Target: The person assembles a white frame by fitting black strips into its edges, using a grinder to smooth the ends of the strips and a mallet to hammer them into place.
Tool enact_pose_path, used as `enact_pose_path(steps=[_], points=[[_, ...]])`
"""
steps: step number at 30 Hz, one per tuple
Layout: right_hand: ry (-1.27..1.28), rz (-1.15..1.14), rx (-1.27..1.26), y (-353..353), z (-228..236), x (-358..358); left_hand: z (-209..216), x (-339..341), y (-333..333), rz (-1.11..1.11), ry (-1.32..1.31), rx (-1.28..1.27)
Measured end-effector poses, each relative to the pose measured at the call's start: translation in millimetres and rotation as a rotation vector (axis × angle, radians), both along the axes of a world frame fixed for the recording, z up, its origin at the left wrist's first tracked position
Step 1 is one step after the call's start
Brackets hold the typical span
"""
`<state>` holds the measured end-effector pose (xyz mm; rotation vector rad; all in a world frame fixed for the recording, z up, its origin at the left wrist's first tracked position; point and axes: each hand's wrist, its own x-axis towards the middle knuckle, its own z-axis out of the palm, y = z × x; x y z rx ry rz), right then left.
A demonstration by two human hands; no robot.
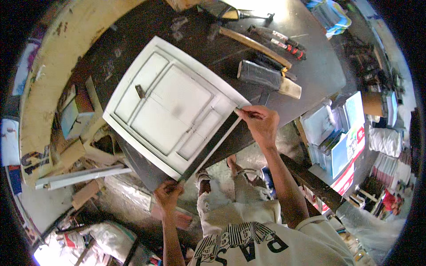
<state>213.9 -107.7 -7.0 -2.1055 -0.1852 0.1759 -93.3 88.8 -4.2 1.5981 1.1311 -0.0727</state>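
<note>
A white square panel [182,99] with grooved rectangular outlines lies at a slant on the dark table [177,26]. A small dark block [140,91] sits on its left part. Along the panel's near right edge runs a narrow pale strip [216,142], with a dark band between the two. My right hand [262,124] pinches the strip's far end by the panel's right corner. At the near corner, my left hand [168,195] has its fingers closed at the other end; the exact grip there is partly hidden.
Beyond the panel lie a wide brush [268,80], a wooden stick [255,46] and several dark marker-like tools [279,42]. Stacked printed sheets [339,137] stand at right. Cardboard pieces [71,159] and a white bar [84,176] are at left. My legs are below the table's near edge.
</note>
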Motion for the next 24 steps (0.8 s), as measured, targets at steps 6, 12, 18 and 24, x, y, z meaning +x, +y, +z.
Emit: enact_pose_path(steps=[6,12,18,24], points=[[0.091,0.104,-0.048,-1.8,2.9,9.6,15.5,12.0,-20.2,0.232,-0.011,0.055],[0.14,0.124,0.025,-8.0,14.3,15.4,31.9,27.1,-28.0,0.347,0.018,0.006],[0.151,0.158,-0.168,-0.5,24.4,18.1,-1.8,4.5,-57.1,0.55,-0.363,0.144],[-0.433,0.376,-0.078,70.8,57.1,-1.0,4.5,14.3,-61.2,0.561,-0.33,0.141]])
